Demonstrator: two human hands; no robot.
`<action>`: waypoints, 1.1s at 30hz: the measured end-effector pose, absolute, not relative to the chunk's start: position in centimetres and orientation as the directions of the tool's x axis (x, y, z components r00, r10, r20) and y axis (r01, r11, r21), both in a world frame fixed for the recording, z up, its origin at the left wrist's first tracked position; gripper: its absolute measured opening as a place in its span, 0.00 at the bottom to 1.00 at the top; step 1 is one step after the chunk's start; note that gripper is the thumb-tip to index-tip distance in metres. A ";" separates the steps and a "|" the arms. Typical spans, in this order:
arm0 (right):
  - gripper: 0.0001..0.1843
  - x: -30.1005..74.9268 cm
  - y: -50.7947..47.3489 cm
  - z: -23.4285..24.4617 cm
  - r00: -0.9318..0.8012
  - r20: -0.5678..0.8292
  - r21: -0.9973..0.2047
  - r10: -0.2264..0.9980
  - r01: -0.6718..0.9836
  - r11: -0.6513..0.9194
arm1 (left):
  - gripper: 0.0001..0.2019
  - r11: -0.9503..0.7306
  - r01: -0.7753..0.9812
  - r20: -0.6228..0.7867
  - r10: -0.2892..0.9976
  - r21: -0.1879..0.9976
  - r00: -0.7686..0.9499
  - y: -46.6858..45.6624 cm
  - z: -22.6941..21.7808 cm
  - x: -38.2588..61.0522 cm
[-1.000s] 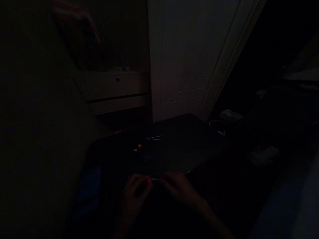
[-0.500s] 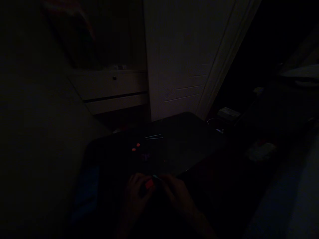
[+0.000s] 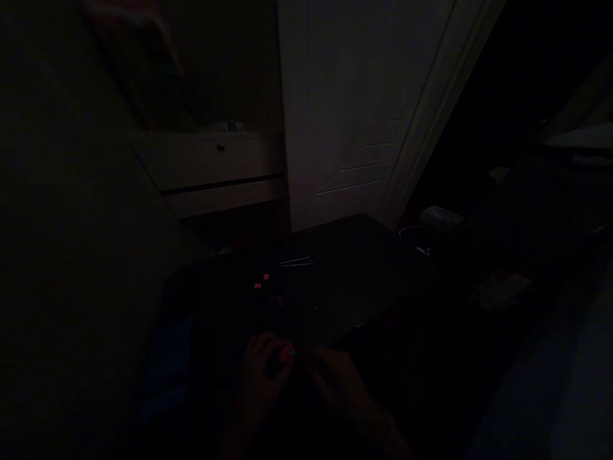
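Since a second ago both hands have sunk slightly toward the near edge of the counter (image 3: pixel 373 275). The left hand (image 3: pixel 261 377) pinches a small red piece (image 3: pixel 286 352) at its fingertips. The right hand (image 3: pixel 335 380) curls just beside it, its grip too dark to tell. The piece looks tiny, light, stiff and easily dropped: pinch its sides.

Nothing readable here, it's way too dark. The pale panelled door (image 3: pixel 354 108) looks plain, no sign or number that I can make out. The pale flat box (image 3: pixel 443 217) past the dark tabletop (image 3: pixel 354 275) might carry print, but it's just a blur. The small orange-red piece (image 3: pixel 286 352) at the left hand (image 3: pixel 261 377) is too tiny and dim to show any marking.
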State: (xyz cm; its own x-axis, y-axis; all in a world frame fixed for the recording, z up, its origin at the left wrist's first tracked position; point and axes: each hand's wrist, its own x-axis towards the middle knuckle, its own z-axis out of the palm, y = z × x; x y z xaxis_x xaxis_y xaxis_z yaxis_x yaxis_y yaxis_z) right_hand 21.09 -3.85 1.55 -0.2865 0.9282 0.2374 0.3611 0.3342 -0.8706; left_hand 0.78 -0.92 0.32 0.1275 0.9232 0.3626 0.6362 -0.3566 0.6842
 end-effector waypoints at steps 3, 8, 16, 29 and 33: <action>0.16 21.3 -3.7 1.4 -0.322 0.233 -0.845 0.918 0.401 0.355 | 0.05 -0.374 0.636 0.374 0.917 0.676 0.141 -0.9 0.2 0.7; 0.16 21.7 -3.4 1.3 -0.379 0.195 -0.750 0.905 0.537 0.386 | 0.05 -0.382 0.620 0.381 0.914 0.686 0.142 -0.9 0.2 0.7; 0.17 21.5 -3.2 1.8 -0.389 0.201 -0.774 0.899 0.499 0.389 | 0.06 -0.363 0.623 0.356 0.924 0.694 0.141 -0.8 0.3 0.4; 0.27 22.3 -1.6 2.9 -0.481 0.151 -0.560 0.864 0.678 0.475 | 0.09 -0.387 0.597 0.331 0.921 0.703 0.207 -0.6 0.2 0.0; 0.16 22.6 -0.8 3.1 -0.455 0.177 -0.703 0.873 0.561 0.436 | 0.09 -0.373 0.593 0.314 0.927 0.714 0.205 -0.6 0.1 -0.1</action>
State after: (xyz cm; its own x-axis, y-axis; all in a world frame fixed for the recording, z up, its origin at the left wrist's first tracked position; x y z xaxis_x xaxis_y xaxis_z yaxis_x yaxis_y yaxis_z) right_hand 22.63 -0.81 3.09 -0.4552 0.8726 0.1771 0.5615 0.4357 -0.7035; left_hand -0.14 -0.56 0.10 0.2055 0.9269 0.3139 0.5929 -0.3731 0.7136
